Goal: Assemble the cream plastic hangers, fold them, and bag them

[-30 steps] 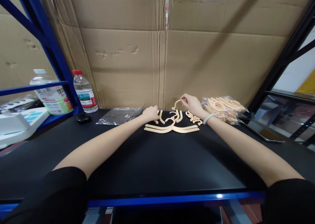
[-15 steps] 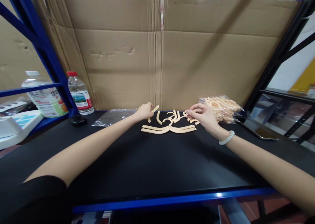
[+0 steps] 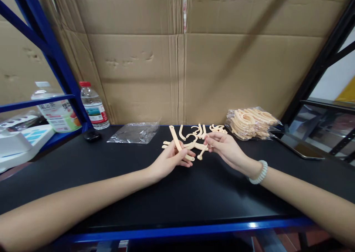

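Note:
My left hand [image 3: 166, 161] is closed around a bent, cream plastic hanger arm [image 3: 175, 137], which is tilted up and has a hole at each end. Just to the right, my right hand [image 3: 229, 148] pinches a small cream peg [image 3: 202, 153] with a knobbed end pointing down. The two parts are close but apart. Behind both hands, a hanger [image 3: 192, 139] with a hook and paired arms lies on the black table, partly covered by my fingers. Loose curved arms [image 3: 182, 132] and a pile of small cream pieces [image 3: 218, 128] lie farther back.
Bagged cream hangers [image 3: 251, 122] are stacked at the back right, beside a dark flat device [image 3: 299, 148]. A clear plastic bag [image 3: 134, 133], a black mouse [image 3: 92, 135] and a red-capped water bottle [image 3: 95, 108] stand or lie left. Cardboard [image 3: 138, 78] walls the back.
Both hands have come nearer and toward each other, out over the front of the hanger. The left brings the hanger arm; the right has drawn the peg away from the small pieces.

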The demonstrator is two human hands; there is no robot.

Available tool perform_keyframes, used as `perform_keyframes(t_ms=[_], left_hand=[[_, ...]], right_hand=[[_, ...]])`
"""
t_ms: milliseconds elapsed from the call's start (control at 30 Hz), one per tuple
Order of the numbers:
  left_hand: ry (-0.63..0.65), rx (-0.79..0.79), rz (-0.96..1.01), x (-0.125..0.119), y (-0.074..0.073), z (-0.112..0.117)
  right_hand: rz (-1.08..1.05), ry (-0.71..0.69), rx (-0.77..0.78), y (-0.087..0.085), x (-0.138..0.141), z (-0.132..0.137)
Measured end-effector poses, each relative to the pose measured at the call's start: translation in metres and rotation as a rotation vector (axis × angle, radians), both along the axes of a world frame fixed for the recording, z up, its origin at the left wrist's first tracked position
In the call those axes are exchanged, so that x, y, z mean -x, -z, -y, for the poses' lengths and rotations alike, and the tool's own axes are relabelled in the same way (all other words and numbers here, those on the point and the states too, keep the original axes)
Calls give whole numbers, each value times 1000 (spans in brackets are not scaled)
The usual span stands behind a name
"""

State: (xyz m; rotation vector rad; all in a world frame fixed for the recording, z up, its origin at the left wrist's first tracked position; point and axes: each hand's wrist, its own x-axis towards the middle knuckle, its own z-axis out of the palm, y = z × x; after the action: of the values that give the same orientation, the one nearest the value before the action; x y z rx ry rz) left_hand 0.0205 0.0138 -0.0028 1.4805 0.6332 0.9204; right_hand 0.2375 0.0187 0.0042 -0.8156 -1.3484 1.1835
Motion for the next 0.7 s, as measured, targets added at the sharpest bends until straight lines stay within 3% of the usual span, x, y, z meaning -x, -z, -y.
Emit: perform_keyframes(t_ms=[167,400,700], left_hand=[[36,-46,55,-5,7,6],[-16,-37,8,-6,4,10],[-74,-64,82,-7,6,10]], right_hand=[[15,61,-40,7,9,10],[76,118,-93,2,18,24],[133,-93,-85,10,24,26]])
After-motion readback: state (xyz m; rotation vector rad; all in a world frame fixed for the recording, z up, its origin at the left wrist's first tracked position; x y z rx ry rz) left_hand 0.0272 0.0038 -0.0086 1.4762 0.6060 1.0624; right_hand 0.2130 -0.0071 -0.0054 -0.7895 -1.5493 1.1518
